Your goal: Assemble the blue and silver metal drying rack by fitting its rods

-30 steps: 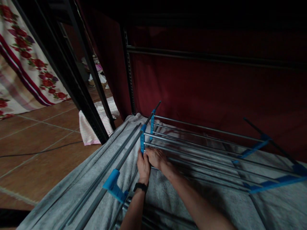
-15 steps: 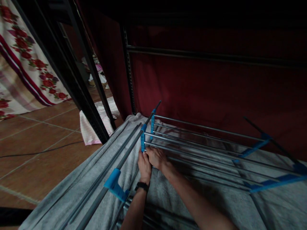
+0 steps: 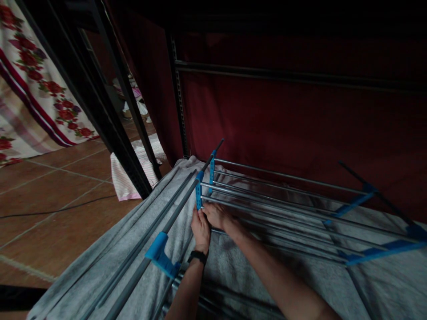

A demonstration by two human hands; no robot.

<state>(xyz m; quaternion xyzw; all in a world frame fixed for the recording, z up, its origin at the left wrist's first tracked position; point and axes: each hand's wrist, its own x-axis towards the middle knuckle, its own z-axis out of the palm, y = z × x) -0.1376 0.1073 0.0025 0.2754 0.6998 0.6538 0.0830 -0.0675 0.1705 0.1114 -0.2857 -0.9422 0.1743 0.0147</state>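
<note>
A rack of grey metal rods point(image 3: 267, 205) and blue plastic brackets lies on a grey cloth point(image 3: 230, 260). My left hand point(image 3: 200, 229), with a black band at the wrist, is closed at the lower end of the near upright blue bracket point(image 3: 199, 195). Right beside it, my right hand point(image 3: 216, 215) wraps round the end of a rod where it meets that bracket; the fingertips are partly hidden. A thicker grey pole point(image 3: 180, 208) runs through the bracket tops. Nearer to me, a blue joint piece point(image 3: 160, 253) sits on the same pole.
Long blue brackets point(image 3: 383, 251) hold the rods' far ends at the right. Loose metal tubes point(image 3: 233, 295) lie below my forearms. Black metal posts point(image 3: 86, 98) stand at the left, with a dark red cloth point(image 3: 283, 120) behind. A striped cloth point(image 3: 128, 173) hangs near the tiled floor point(image 3: 66, 186).
Both hands keep their hold at the lower end of the bracket, with only a very slight shift. The rack stays in place.
</note>
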